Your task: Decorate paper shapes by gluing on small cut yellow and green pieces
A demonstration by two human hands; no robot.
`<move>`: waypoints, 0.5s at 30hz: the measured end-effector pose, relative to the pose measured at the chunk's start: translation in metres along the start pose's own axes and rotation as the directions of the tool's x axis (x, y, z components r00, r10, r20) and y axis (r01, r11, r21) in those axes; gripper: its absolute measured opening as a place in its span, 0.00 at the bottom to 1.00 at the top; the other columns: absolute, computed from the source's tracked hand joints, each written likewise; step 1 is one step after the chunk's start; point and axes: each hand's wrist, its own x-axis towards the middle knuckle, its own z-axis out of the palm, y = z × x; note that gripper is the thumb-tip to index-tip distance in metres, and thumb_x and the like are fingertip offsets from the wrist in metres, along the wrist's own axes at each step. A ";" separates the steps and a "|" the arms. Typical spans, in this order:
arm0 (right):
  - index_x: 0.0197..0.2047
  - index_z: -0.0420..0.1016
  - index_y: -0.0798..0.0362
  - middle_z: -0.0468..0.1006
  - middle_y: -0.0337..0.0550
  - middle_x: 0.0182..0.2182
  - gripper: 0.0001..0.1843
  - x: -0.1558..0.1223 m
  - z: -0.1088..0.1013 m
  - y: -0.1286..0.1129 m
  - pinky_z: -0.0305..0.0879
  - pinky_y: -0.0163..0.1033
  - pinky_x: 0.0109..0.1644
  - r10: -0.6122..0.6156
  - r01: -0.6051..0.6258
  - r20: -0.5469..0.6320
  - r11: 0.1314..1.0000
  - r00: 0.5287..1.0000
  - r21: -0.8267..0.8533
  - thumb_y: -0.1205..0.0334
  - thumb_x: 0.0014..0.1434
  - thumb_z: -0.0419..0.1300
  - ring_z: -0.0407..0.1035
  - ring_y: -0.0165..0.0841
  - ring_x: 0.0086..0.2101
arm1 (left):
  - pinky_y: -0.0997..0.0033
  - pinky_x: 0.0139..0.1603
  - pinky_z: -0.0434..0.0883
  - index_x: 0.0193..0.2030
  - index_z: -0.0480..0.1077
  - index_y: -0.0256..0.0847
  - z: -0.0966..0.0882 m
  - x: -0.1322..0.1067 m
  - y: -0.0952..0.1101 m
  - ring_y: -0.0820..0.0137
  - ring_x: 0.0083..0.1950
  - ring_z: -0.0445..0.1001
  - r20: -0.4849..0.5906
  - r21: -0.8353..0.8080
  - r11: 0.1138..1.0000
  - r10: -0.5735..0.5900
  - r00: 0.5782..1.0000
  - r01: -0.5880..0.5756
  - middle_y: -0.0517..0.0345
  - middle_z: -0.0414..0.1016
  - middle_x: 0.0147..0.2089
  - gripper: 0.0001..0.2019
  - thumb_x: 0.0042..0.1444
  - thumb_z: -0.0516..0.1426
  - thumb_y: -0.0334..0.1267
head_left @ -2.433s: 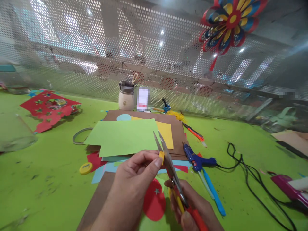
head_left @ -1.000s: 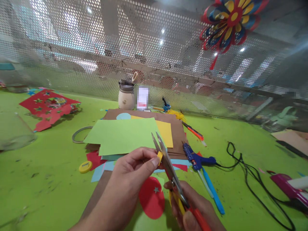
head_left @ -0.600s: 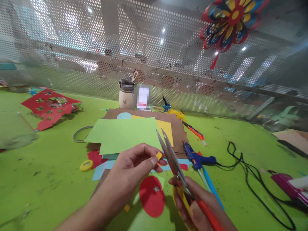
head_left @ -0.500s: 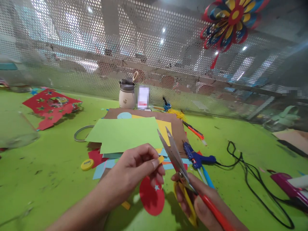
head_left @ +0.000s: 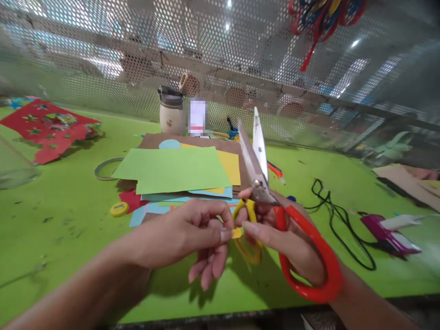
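Note:
Between the thumb and fingertips of my left hand (head_left: 202, 238) is a small yellow paper piece (head_left: 237, 233); the other fingers hang loosely below. My right hand (head_left: 292, 243) holds scissors (head_left: 257, 182) with one red and one yellow handle. Their blades stand apart and point up, away from the paper piece. My right thumb tip is close to the paper's free end, and whether it touches I cannot tell. Just beyond my hands lies a stack of coloured paper, with a light green sheet (head_left: 172, 169) on top and a yellow sheet (head_left: 229, 167) under it.
A yellow round lid-like disc (head_left: 119, 209) and a tape ring (head_left: 103, 169) lie left. Red paper with star cut-outs (head_left: 51, 130) is further left. A jar-like bottle (head_left: 172, 114) and a lit phone (head_left: 197, 117) stand behind. Right are a black cord (head_left: 333, 229) and a purple tool (head_left: 388, 233).
My right hand has turned the scissors more upright and brought its thumb to the yellow paper piece. The red oval paper is out of sight, and the view has tilted down.

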 end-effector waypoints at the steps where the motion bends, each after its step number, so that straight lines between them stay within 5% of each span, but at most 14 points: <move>1: 0.53 0.70 0.48 0.74 0.39 0.34 0.18 0.000 0.002 0.000 0.66 0.37 0.35 0.008 -0.008 0.003 1.000 1.000 -0.006 0.64 0.59 0.63 0.68 0.30 0.32 | 0.78 0.17 0.63 0.34 0.68 0.42 0.001 0.001 0.000 0.72 0.16 0.71 0.006 0.002 1.000 -0.014 1.000 0.014 0.55 0.77 0.21 0.10 0.60 0.59 0.44; 10: 0.50 0.70 0.50 0.68 0.35 0.28 0.15 -0.004 0.014 -0.001 0.58 0.34 0.26 0.014 -0.019 -0.048 0.996 0.999 -0.093 0.63 0.58 0.61 0.60 0.27 0.24 | 0.79 0.17 0.65 0.31 0.67 0.42 0.005 0.005 -0.002 0.71 0.18 0.73 -0.009 0.044 0.998 -0.055 0.998 0.055 0.57 0.77 0.22 0.09 0.60 0.58 0.42; 15: 0.52 0.67 0.49 0.70 0.34 0.30 0.16 -0.004 0.016 0.012 0.63 0.33 0.29 -0.131 0.117 -0.185 0.989 0.974 -0.085 0.65 0.61 0.60 0.64 0.27 0.26 | 0.76 0.22 0.69 0.33 0.68 0.39 0.007 0.014 -0.012 0.68 0.25 0.77 -0.187 0.044 0.998 0.052 0.981 -0.044 0.51 0.80 0.27 0.09 0.60 0.59 0.41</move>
